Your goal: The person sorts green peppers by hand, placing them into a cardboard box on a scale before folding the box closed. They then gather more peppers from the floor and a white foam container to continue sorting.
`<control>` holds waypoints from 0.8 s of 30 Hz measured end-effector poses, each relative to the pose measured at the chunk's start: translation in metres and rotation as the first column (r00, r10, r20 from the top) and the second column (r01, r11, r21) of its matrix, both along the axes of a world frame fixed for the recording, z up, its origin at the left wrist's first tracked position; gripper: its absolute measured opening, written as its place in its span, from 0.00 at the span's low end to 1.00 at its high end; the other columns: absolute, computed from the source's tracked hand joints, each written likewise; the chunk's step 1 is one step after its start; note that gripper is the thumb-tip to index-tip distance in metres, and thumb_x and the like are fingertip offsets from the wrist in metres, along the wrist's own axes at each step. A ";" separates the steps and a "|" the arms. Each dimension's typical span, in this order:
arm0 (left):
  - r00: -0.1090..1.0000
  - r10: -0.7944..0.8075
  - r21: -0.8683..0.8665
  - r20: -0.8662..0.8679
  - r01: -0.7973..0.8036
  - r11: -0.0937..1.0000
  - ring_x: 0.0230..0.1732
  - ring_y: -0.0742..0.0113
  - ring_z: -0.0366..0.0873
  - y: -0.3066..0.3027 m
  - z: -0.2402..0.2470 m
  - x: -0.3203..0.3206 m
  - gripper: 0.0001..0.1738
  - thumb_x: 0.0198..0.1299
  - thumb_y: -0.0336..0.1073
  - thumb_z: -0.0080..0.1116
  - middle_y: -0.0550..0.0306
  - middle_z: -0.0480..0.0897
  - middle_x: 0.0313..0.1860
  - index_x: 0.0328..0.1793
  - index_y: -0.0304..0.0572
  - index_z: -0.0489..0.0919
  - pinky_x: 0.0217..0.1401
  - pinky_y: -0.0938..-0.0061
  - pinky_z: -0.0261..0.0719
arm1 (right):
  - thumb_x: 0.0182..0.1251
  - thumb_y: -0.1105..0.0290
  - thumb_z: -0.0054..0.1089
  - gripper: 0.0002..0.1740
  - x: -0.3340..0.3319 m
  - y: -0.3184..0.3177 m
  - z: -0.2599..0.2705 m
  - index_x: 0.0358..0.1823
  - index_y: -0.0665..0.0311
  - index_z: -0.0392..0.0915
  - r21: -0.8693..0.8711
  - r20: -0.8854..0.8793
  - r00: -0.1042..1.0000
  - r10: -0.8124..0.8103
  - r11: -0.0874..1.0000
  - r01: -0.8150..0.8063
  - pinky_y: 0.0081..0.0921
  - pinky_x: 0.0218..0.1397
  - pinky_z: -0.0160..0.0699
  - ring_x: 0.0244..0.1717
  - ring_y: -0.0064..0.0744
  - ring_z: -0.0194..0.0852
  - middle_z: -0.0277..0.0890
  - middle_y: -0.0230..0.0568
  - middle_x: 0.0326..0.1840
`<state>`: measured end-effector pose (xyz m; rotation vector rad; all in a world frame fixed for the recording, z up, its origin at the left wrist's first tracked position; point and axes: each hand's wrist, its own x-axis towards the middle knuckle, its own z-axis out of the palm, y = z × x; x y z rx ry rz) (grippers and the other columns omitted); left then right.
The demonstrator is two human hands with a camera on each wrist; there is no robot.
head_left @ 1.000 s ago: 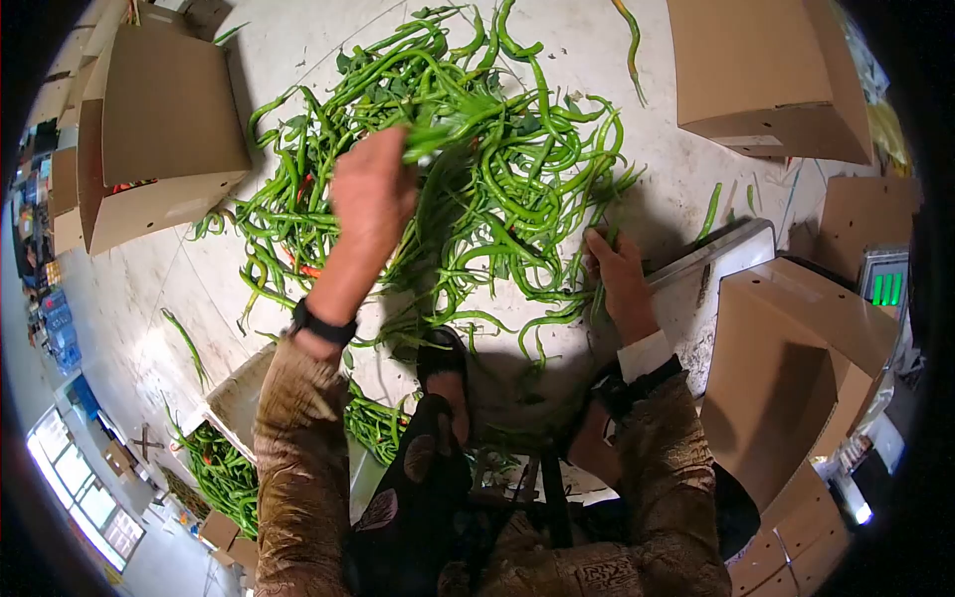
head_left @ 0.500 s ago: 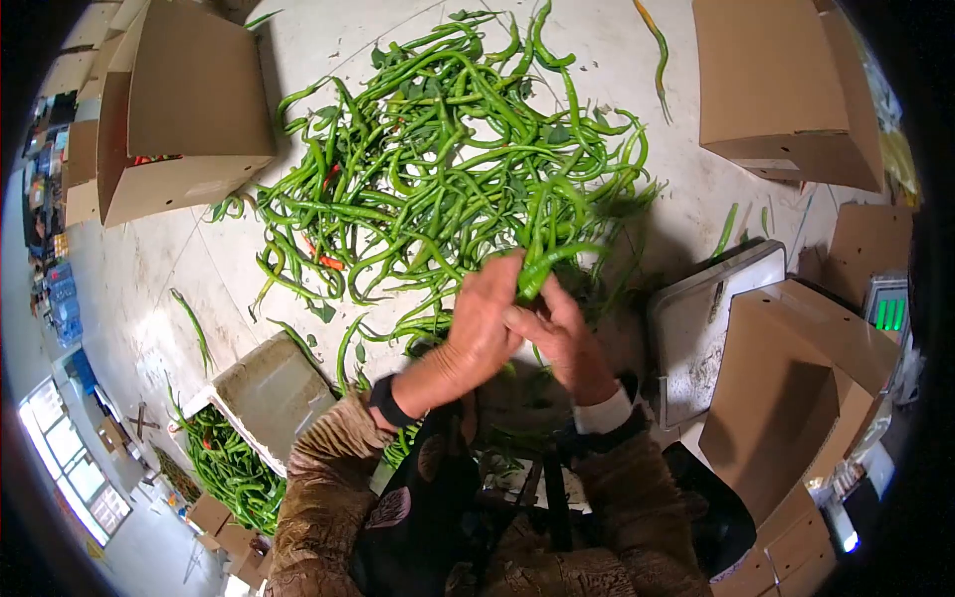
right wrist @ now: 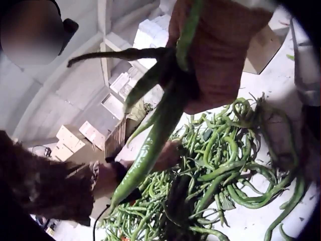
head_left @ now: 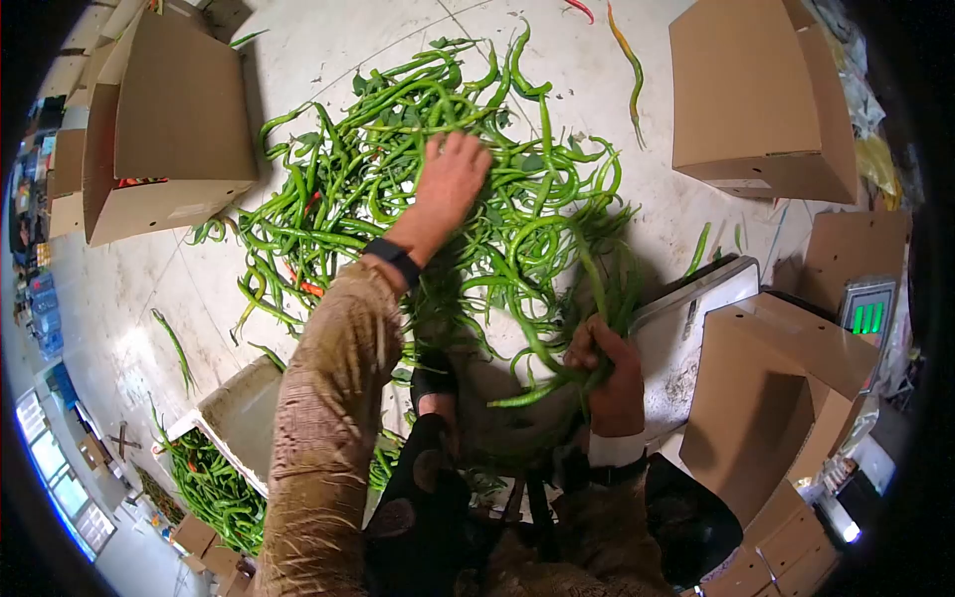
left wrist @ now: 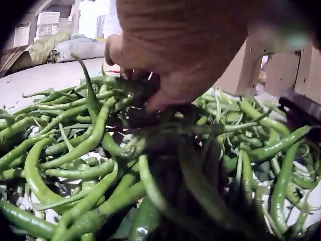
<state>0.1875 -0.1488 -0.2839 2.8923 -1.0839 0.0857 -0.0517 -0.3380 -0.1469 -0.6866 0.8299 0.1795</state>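
A heap of long green chili peppers (head_left: 348,189), with leaves and a few red ones mixed in, lies spread on the pale floor. My left hand (head_left: 453,184) reaches onto the middle of the heap, its fingers somewhat spread over the peppers. In the left wrist view, the left hand (left wrist: 175,60) points down among the stems, fingertips partly hidden. Nearer my body at the right, my right hand (head_left: 609,368) grips a small bunch of green chili peppers (head_left: 537,358). In the right wrist view, these held peppers (right wrist: 150,145) jut out of the fist in several directions.
Cardboard boxes stand at the left (head_left: 184,109), far right (head_left: 751,109) and near right (head_left: 776,388). A white crate (head_left: 239,413) sits beside green peppers (head_left: 214,488) at the lower left. A white tray (head_left: 686,328) and a lit scale (head_left: 867,313) are at the right.
Both hands were together over the near side of the heap half a second ago. Since then the left hand has gone forward onto the heap, while the right keeps the bunch and has shifted right.
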 end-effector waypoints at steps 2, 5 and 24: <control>0.994 0.063 0.039 -0.084 -0.060 0.997 0.59 0.50 0.71 0.017 0.011 -0.011 0.14 0.56 0.32 0.54 0.49 0.78 0.48 0.50 0.46 0.75 0.60 0.51 0.67 | 0.69 0.70 0.56 0.06 -0.004 -0.010 0.012 0.42 0.64 0.73 0.013 0.011 1.000 0.021 1.000 -0.021 0.24 0.36 0.70 0.28 0.23 0.65 0.72 0.36 0.33; 0.897 0.212 -0.223 -0.389 -0.315 0.923 0.43 0.44 0.79 0.067 0.027 -0.045 0.14 0.52 0.27 0.57 0.42 0.79 0.36 0.47 0.39 0.76 0.48 0.54 0.76 | 0.68 0.69 0.55 0.09 -0.007 -0.016 0.002 0.45 0.65 0.71 -0.013 -0.011 0.999 0.043 0.999 -0.043 0.25 0.38 0.70 0.28 0.26 0.66 0.71 0.40 0.34; 0.856 0.469 -0.205 -0.220 -0.510 0.835 0.61 0.44 0.68 0.055 -0.033 0.115 0.28 0.47 0.29 0.60 0.53 0.76 0.56 0.57 0.60 0.82 0.61 0.52 0.69 | 0.61 0.75 0.56 0.12 -0.007 0.016 -0.032 0.47 0.64 0.71 0.016 -0.021 0.978 0.209 0.978 -0.209 0.26 0.39 0.67 0.32 0.28 0.67 0.71 0.40 0.34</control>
